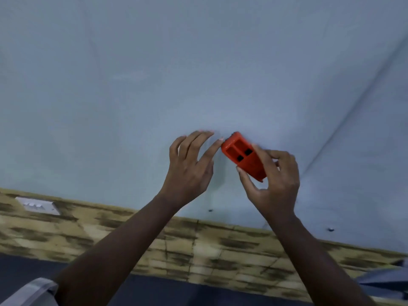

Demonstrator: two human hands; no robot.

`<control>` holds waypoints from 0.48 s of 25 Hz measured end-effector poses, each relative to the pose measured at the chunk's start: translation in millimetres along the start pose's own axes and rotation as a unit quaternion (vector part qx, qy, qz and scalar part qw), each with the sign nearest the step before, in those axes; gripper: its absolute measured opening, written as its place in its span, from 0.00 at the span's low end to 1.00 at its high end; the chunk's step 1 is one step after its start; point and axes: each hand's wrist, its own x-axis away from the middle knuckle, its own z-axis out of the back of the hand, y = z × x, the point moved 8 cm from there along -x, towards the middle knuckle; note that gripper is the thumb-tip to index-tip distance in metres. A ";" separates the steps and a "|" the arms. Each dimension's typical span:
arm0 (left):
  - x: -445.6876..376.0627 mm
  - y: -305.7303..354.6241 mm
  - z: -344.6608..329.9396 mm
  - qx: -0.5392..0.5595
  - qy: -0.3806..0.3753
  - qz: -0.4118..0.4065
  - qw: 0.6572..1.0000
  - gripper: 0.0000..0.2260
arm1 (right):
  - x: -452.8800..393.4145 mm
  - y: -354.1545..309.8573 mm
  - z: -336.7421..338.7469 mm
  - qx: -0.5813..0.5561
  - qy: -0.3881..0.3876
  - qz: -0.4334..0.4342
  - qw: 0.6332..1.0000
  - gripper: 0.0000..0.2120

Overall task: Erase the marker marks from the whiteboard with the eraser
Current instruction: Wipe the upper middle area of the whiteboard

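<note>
A pale grey-blue whiteboard [154, 85] fills most of the view. I see no clear marker marks on it, only a faint smudge at the upper middle. My right hand [273, 184] grips an orange-red plastic eraser [242, 156] by its sides, its hollow back facing me and its far end against the board. My left hand [189, 168] is open just left of the eraser, fingers spread, fingertips resting on or near the board, the thumb tip almost touching the eraser.
Below the board runs a wall band of tan brick-pattern panels [198, 246] with a white switch plate [38, 205] at the left. Two small dark screws [210, 210] sit near the board's lower edge. A dark floor strip lies at the bottom.
</note>
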 end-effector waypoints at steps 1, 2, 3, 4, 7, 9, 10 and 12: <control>-29.1 21.9 -1.8 -0.001 0.018 0.000 1.000 0.24 | -17.9 17.3 19.3 0.003 0.021 -0.004 1.000 0.24; -56.3 40.4 -2.6 -0.003 0.034 0.000 0.999 0.24 | -35.2 32.0 35.3 0.002 0.036 -0.006 0.999 0.24; -85.7 61.8 -2.5 -0.003 0.056 -0.003 0.998 0.24 | -52.5 47.5 55.6 0.008 0.053 -0.003 0.999 0.25; -115.0 82.9 -1.1 -0.002 0.077 -0.007 0.997 0.25 | -70.3 61.5 77.8 0.018 0.070 0.005 0.997 0.25; -194.2 122.4 12.4 -0.014 0.123 -0.018 0.992 0.26 | -128.7 91.6 133.0 0.034 0.110 0.027 0.993 0.27; -247.0 136.5 27.7 -0.023 0.149 -0.039 0.988 0.26 | -170.0 108.8 168.1 0.036 0.140 0.036 0.989 0.26; -268.7 139.6 34.5 -0.025 0.160 -0.048 0.986 0.26 | -187.0 116.4 182.3 0.033 0.154 0.038 0.987 0.26; -318.0 143.5 47.3 -0.041 0.189 -0.073 0.978 0.26 | -225.2 132.3 210.2 0.029 0.188 0.050 0.981 0.27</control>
